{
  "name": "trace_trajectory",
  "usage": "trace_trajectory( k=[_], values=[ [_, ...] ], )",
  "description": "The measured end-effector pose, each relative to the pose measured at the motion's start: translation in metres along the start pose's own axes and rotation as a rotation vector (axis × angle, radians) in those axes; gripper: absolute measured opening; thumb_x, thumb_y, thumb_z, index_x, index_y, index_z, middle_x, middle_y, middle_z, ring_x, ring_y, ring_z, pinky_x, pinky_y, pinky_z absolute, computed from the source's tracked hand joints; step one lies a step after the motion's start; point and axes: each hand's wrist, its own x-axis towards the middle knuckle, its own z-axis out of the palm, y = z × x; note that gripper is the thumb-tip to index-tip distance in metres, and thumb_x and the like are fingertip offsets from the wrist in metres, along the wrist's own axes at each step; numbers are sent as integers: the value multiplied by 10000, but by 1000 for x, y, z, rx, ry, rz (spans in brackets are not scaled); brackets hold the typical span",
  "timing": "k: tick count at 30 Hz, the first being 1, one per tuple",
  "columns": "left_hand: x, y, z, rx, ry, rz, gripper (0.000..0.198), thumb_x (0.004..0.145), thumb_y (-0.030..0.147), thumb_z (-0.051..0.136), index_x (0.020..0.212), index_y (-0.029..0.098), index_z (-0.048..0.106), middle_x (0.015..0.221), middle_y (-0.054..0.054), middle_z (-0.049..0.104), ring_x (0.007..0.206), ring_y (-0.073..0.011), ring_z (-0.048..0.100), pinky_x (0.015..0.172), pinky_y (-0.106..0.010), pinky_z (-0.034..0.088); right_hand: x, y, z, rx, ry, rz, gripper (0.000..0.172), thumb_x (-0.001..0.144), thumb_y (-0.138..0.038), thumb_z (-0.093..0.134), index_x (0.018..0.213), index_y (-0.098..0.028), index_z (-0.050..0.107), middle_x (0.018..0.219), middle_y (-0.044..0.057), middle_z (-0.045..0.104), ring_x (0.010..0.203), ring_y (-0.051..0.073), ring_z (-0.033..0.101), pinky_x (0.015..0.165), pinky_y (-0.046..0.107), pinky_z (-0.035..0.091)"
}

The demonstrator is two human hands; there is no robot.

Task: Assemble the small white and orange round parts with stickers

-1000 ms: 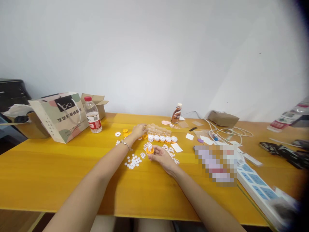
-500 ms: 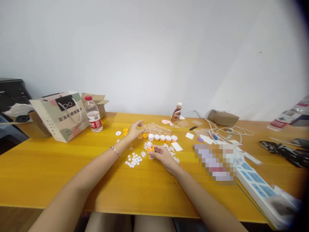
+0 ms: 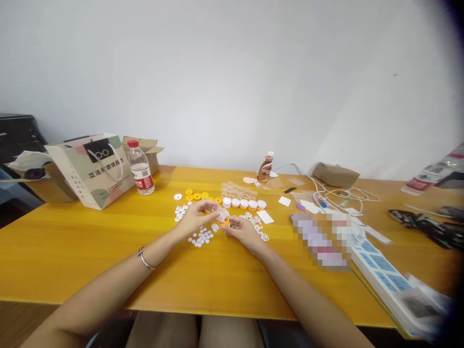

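Observation:
My left hand (image 3: 195,216) is closed on a small clear plastic cylinder (image 3: 216,209), holding it beside and slightly above an orange round part (image 3: 225,222). That orange part, with a white piece on it, is pinched in my right hand (image 3: 245,234). Whether the cylinder touches it I cannot tell. Behind the hands runs a row of white-and-orange round pieces (image 3: 244,204), with clear plastic cylinders (image 3: 235,190) grouped beyond. Orange discs (image 3: 197,196) lie to the left. White discs (image 3: 200,238) are scattered in front of my left hand, and white openwork wheels (image 3: 258,223) lie behind my right.
A water bottle (image 3: 141,174) and a paper bag (image 3: 96,171) stand left. A brown drink bottle (image 3: 266,166) is at the back. On the right lie a power strip (image 3: 380,266), white cables (image 3: 340,193), a brown packet (image 3: 335,175) and a blurred-out object (image 3: 322,241).
My left hand has come back from the clear cylinders towards my right hand, now with one cylinder in its fingers. My right hand still holds the orange part in nearly the same place.

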Motion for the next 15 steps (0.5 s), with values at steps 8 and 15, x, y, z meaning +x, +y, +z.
trace_trajectory(
  k=[8,15],
  values=[
    [-13,-6,7,51,-40,-29,292,706,382,633,898,165,597,886,-37,659,793,-147,597,677,-247,429,-1,2,3,-97,-28,-85,349,628,-364,671,924,-182,649,714,-5,588,592,103,486,593,240,427],
    [-18,-5,5,102,-15,-16,276,692,386,645,817,156,558,814,-24,648,720,-126,578,664,-248,414,-4,6,6,-251,-53,-203,304,725,-359,577,978,-196,625,783,10,605,625,120,498,594,243,418]
  ],
)
